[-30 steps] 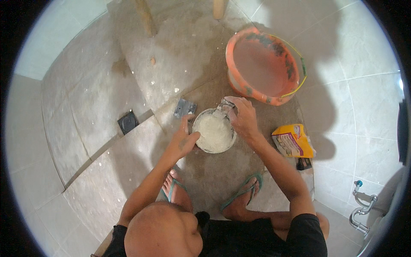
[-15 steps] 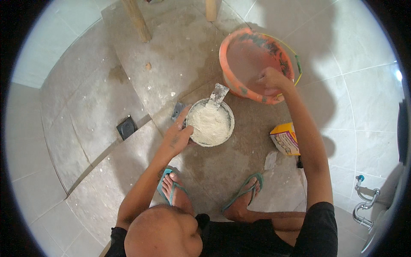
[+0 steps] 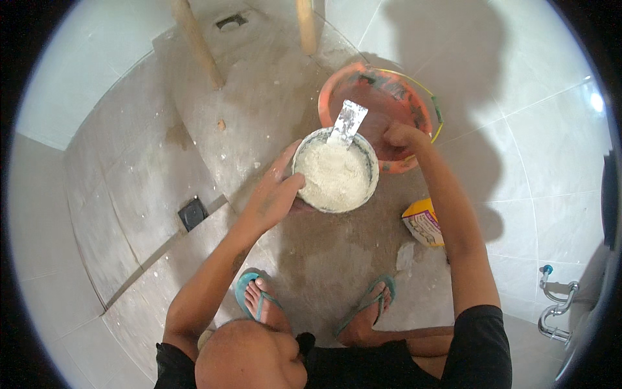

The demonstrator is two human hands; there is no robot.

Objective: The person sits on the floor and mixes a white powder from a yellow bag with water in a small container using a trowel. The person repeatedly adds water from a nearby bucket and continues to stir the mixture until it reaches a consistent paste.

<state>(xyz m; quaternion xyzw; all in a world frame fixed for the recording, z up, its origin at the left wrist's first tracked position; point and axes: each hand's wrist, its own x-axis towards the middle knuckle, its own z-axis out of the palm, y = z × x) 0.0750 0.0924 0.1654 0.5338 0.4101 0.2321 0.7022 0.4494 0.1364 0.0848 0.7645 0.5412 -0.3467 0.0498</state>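
Observation:
My left hand (image 3: 275, 194) grips a round tub (image 3: 374, 185) by its left side, thumb at the rim and fingers around the outside. The tub is filled with pale, cream-coloured powder (image 3: 334, 175). A putty knife (image 3: 350, 120) with a stained blade sticks out of the powder at the far rim. My right hand (image 3: 403, 136) is closed, its fingers curled over the inside of an orange bucket (image 3: 329, 97); whatever it holds, if anything, is hidden. Murky liquid shows in the bucket, and dark smears cover its inner wall. The tub overlaps the bucket's near left rim in view.
A yellow and white packet (image 3: 421, 223) lies under my right forearm. Two wooden posts (image 3: 197, 48) stand on the stained floor ahead. A dark square drain (image 3: 192, 214) sits to the left. Chrome pipework (image 3: 554, 311) runs along the right wall. My sandalled feet (image 3: 262, 301) are below.
My left hand has raised the tub and brought it right, up to the bucket's near side. My right hand stays at the bucket. The whole view has shifted slightly.

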